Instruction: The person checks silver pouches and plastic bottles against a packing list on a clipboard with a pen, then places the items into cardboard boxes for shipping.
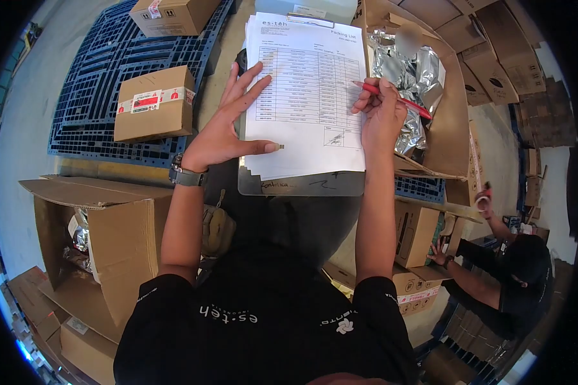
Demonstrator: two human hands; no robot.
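A clipboard (302,186) lies in front of me with printed packing list sheets (289,138) under its metal clip (310,20). My left hand (228,125) rests on the left side of the sheets, its fingers spread and thumb pointing right along the lower part of the page. In my right hand (384,114) is a red pen (407,102), gripped between thumb and fingers at the right edge of the page. The pen's tip points left, over the table's rows. A signature box shows near the bottom right of the sheet.
An open carton (453,144) of silver foil packs (398,70) stands right of the clipboard. A taped carton (154,106) sits on a blue pallet (83,77). Another open carton (125,237) is at lower left. A co-worker (520,276) handles cartons at right, holding a tape dispenser.
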